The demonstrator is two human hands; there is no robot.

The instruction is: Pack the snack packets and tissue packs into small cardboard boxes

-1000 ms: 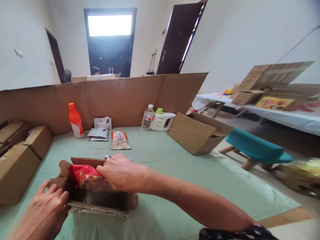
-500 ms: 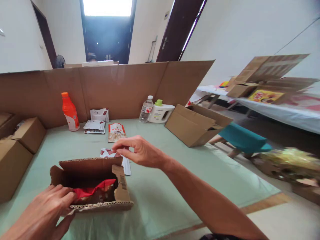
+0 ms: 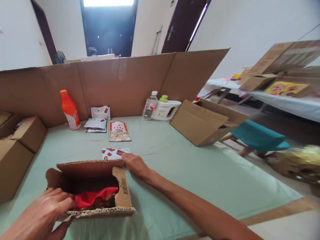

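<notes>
My left hand (image 3: 53,205) grips the near left edge of an open cardboard box (image 3: 126,186), fingers over the rim and thumb outside. Inside the box lies a red and brown package (image 3: 96,196), partly shaded. Just behind the box, my right hand (image 3: 135,165) is closed at the right end of a white packet with brown shapes (image 3: 113,153). Its fingertips and the packet's lower part are hidden behind the box flap. Beyond stands a red-and-white pouch (image 3: 119,131), lying flat on the green cloth.
Along the cardboard screen (image 3: 125,80) are an orange bottle (image 3: 70,111), white packets (image 3: 96,124), a clear bottle (image 3: 150,106) and a white jug (image 3: 165,110). An open carton (image 3: 197,121) stands at right, more cartons (image 3: 16,166) at left. A teal-topped stool (image 3: 260,135) is beyond the table.
My right hand has come down and slightly toward the box, onto the white packet, whose lower right corner no longer shows. My left hand keeps its hold on the box. The view has shifted slightly.
</notes>
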